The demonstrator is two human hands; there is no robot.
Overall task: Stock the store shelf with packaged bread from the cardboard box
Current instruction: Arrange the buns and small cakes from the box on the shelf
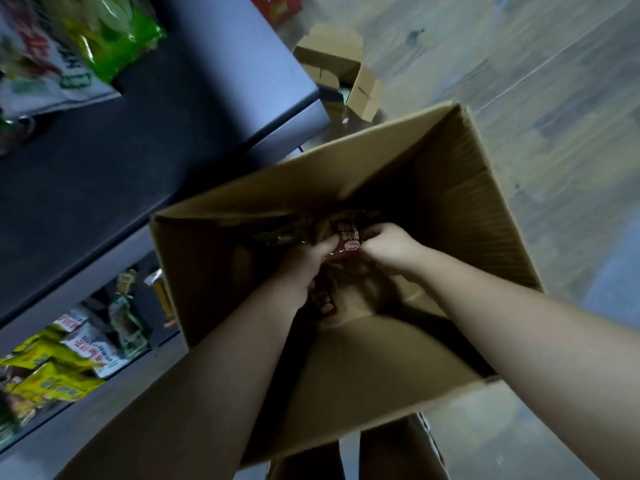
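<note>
Fig. | your left hand (310,263) and right hand (389,247) curl round one bread packet (349,237) deep in the cardboard box (346,161) | lift by the wrapper edges, without squeezing the loaf, towards the shelf (173,150)

We note the left forearm (239,344) and right forearm (502,306) bare along their whole visible length, and the left hand (311,258) and right hand (388,249) likewise. At 6 o'clock, brownish trouser legs (401,452) — blurred, with a pale striped edge alongside.
</note>
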